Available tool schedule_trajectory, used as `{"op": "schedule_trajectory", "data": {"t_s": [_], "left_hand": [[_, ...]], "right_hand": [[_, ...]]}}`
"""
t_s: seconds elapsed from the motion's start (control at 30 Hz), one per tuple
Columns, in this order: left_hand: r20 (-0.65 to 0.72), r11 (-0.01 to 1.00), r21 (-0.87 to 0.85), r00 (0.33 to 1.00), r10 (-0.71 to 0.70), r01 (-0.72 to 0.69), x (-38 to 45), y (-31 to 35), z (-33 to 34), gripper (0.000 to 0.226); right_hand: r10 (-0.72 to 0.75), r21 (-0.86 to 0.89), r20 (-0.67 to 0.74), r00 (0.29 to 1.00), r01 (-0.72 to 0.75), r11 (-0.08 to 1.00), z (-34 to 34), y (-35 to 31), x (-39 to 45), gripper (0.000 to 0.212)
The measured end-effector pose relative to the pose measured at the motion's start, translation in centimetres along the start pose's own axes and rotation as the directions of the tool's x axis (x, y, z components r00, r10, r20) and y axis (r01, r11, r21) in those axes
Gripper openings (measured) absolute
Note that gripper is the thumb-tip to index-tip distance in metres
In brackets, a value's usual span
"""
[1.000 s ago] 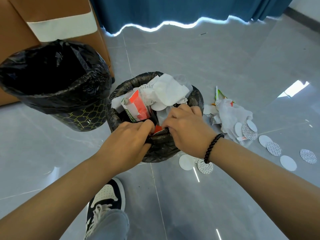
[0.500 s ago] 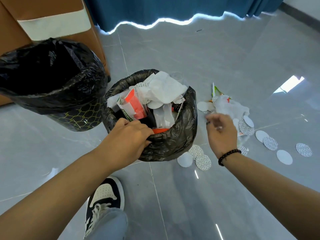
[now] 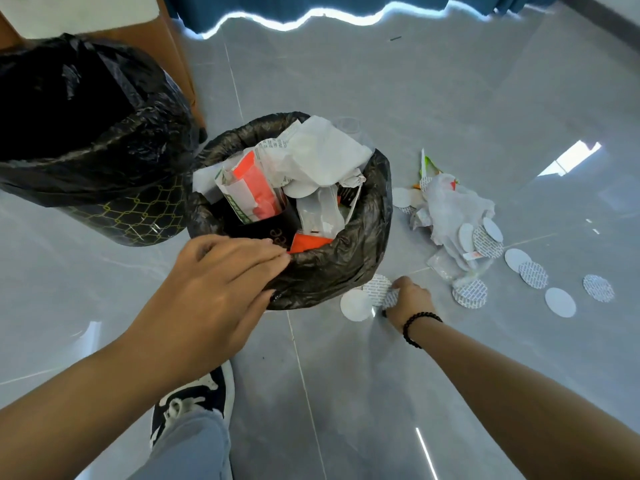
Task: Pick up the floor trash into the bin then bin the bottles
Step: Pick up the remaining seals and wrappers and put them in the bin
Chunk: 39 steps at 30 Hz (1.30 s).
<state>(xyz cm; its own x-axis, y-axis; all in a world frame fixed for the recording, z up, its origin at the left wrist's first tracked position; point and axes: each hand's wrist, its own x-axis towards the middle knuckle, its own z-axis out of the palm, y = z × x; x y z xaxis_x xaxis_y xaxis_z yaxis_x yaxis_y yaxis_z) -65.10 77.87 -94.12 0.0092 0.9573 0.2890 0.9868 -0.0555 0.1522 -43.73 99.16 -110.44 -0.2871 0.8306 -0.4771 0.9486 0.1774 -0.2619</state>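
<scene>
Left hand is resting on the near rim of the small bin in the middle of the frame, fingers mostly straight and laid over the bag edge, thumb tucked underneath so it's kind of holding the rim steady. Right hand is down on the floor just right of the bin, fingers curled onto a patterned round seal, looks like a pinch but the fingertips are hidden so can't swear to it. A plain white seal lies right beside it.

The rest of the floor trash (crumpled wrappers and more seals) is piled at center right, with loose seals trailing off toward the right edge. The bin's already stuffed with paper and orange packaging.

Compared to half a second ago, the right hand has dropped from over the wrapper pile to the seals at the bin's base; left hand has barely shifted
</scene>
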Motion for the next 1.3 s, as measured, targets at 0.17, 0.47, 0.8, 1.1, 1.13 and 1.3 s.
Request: {"op": "schedule_trajectory", "data": {"t_s": [0.17, 0.47, 0.8, 1.1, 1.13, 1.3], "left_hand": [[0.028, 1.000, 0.001, 1.000, -0.013, 0.013, -0.9, 0.7, 0.8, 0.046], [0.014, 0.998, 0.003, 0.998, -0.062, 0.062, -0.7, 1.0, 1.3, 0.046], [-0.027, 0.998, -0.026, 0.998, -0.065, 0.064, -0.8, 1.0, 1.9, 0.045], [-0.034, 0.996, -0.034, 0.996, -0.080, 0.079, -0.7, 1.2, 1.9, 0.046], [-0.029, 0.996, -0.034, 0.996, -0.082, 0.081, -0.7, 1.2, 2.0, 0.047], [-0.033, 0.996, -0.032, 0.995, -0.089, 0.088, -0.8, 1.3, 2.0, 0.046]], "right_hand": [[0.092, 0.337, -0.052, 0.994, -0.069, 0.939, -0.3, 1.1, -0.3, 0.048], [0.006, 0.444, -0.024, 1.000, 0.005, 0.896, -0.7, -1.1, 0.3, 0.055], [-0.007, 0.371, -0.195, 0.981, 0.080, 0.925, 0.3, 1.4, -1.2, 0.031], [-0.040, 0.623, -0.091, 0.995, 0.088, 0.777, -0.6, 1.9, -2.3, 0.020], [-0.054, 0.633, -0.073, 0.996, 0.088, 0.769, -0.7, 1.5, -2.3, 0.024], [-0.136, 0.385, 0.101, 0.986, 0.087, 0.919, 0.8, -0.7, -2.7, 0.053]]}}
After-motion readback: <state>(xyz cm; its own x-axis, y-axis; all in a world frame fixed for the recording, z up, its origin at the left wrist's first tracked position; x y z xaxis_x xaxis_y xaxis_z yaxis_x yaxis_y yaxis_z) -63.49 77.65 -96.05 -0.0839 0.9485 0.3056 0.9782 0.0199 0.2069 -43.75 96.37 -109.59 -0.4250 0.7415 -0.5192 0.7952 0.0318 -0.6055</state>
